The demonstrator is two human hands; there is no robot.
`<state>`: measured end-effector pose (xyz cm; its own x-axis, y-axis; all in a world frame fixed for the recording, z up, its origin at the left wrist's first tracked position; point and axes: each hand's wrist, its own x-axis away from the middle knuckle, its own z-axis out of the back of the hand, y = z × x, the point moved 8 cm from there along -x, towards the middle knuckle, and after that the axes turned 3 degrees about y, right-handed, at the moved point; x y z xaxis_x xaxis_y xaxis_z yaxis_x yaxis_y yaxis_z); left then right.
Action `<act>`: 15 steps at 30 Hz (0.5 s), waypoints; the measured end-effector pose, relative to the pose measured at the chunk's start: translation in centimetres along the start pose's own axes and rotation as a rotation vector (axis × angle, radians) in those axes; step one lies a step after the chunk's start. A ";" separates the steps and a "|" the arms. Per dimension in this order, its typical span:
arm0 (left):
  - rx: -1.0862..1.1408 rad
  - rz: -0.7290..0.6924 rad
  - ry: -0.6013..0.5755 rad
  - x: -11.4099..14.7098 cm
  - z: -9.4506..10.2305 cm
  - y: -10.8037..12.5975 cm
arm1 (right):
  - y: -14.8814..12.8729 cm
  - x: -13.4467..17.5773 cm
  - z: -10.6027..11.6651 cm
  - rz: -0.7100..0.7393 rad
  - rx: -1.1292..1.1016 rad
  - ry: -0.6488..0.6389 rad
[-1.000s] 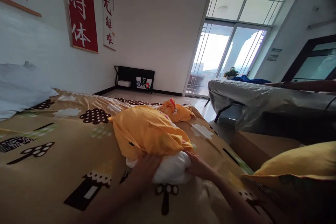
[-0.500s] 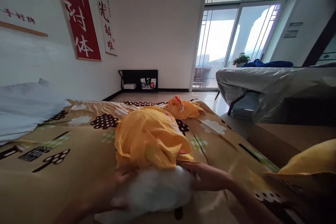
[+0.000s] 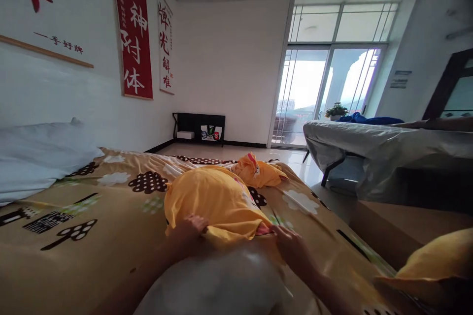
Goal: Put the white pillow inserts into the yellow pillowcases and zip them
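Note:
An orange pillowcase (image 3: 210, 189) covers the far part of a white pillow (image 3: 221, 283), whose near part sticks out bare and slightly blurred toward me. My left hand (image 3: 194, 226) is closed on the left side of the case's open edge. On the right, my right hand (image 3: 290, 241) pinches the other side of that edge, beside a pink patch of the cloth. Both lie on a brown patterned bedsheet (image 3: 121, 246). Just behind the case rests a crumpled orange cloth (image 3: 262, 172) with pink on it.
A white pillow or bedding (image 3: 40, 152) lies at the left by the wall. At the right edge is another orange fabric piece (image 3: 439, 261). Beyond the bed stand a plastic-wrapped mattress (image 3: 369, 140) and a low black shelf (image 3: 199, 123).
The view has tilted up. My hands have gone from beside the white pillow to the pillowcase's edge, the left one now on top of the cloth. More bare pillow shows near me.

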<state>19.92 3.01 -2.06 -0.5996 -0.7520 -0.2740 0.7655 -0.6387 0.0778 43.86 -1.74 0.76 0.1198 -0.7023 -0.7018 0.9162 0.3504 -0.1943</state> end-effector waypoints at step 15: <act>0.032 -0.070 0.343 14.4 7.6 0.7 | 1.0 4.6 9.4 0.258 0.095 0.149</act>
<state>10.09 -9.51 1.37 -0.5325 -0.6112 -0.5856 0.7147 -0.6953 0.0757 48.90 -10.41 3.80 0.3025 -0.4969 -0.8134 0.8952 0.4410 0.0635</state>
